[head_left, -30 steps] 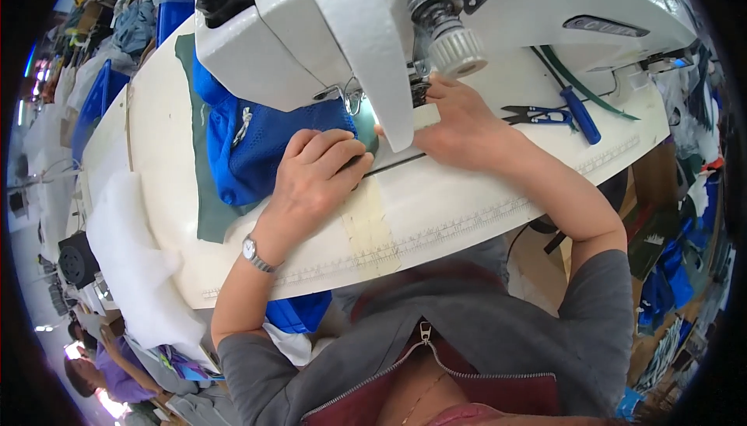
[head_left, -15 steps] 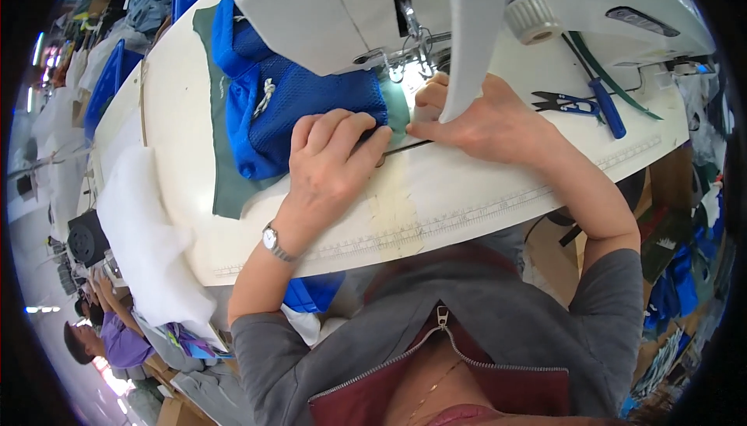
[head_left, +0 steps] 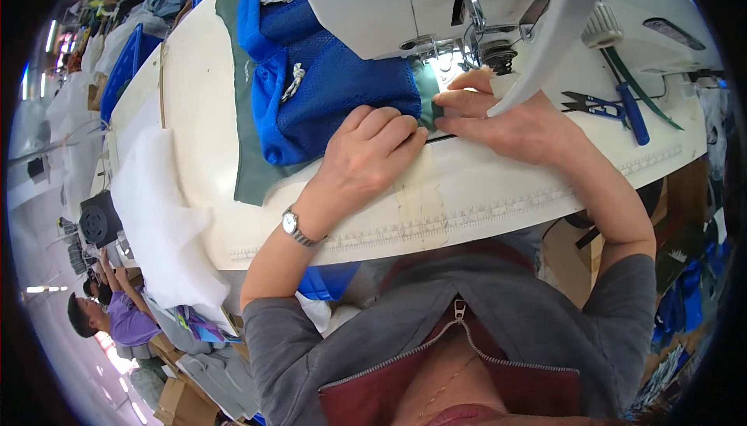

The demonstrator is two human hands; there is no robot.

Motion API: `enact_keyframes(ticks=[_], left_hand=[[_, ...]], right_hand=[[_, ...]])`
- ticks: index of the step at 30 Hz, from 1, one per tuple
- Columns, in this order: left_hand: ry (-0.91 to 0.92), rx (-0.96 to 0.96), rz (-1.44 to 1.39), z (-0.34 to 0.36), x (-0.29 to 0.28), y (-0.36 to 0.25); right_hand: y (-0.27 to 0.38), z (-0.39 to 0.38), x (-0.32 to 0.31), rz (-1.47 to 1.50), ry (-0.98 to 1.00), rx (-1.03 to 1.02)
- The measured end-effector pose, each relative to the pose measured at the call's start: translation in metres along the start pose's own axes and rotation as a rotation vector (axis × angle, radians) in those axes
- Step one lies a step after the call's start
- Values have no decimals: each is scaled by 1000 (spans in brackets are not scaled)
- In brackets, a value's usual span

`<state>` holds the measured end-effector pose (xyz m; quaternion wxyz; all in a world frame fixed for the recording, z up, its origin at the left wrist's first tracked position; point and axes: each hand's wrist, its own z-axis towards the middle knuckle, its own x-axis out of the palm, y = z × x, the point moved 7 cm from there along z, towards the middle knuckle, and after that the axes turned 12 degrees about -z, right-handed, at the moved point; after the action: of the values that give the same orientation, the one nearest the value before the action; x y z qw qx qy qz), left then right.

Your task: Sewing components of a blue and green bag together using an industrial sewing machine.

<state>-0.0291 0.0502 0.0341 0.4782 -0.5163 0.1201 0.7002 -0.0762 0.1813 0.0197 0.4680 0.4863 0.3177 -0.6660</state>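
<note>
Curled fingers [head_left: 389,126] of the bare left hand [head_left: 362,163] rest on the bright-blue mesh cloth [head_left: 354,84], perhaps to keep it flat — whether they pinch it, I cannot tell. Fingertips of the bare right hand [head_left: 525,129] are at smooth green cloth [head_left: 426,87] beside the blue one, maybe to steady it; their grip is hidden too. Both cloths lie on the white table [head_left: 204,68], by the big white metal sewing machine [head_left: 362,2]. Blue-handled metal snips [head_left: 605,112] lie to the right — probably close but out of the way.
</note>
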Motion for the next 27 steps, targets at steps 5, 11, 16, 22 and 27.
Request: enact_keyframes(ticks=[5, 11, 16, 22, 27], left_hand=[[43, 26, 6, 1, -1, 0], [92, 17, -43, 1, -2, 2], [69, 17, -57, 1, 0, 3], [30, -15, -94, 4, 0, 10], [11, -21, -80, 8, -2, 18]], right_hand=[[3, -1, 0, -84, 46, -26], [5, -2, -1, -191, -21, -15], [3, -2, 1, -170, -31, -56], [-5, 1, 4, -153, -40, -24], [-13, 1, 4, -205, -129, 71]])
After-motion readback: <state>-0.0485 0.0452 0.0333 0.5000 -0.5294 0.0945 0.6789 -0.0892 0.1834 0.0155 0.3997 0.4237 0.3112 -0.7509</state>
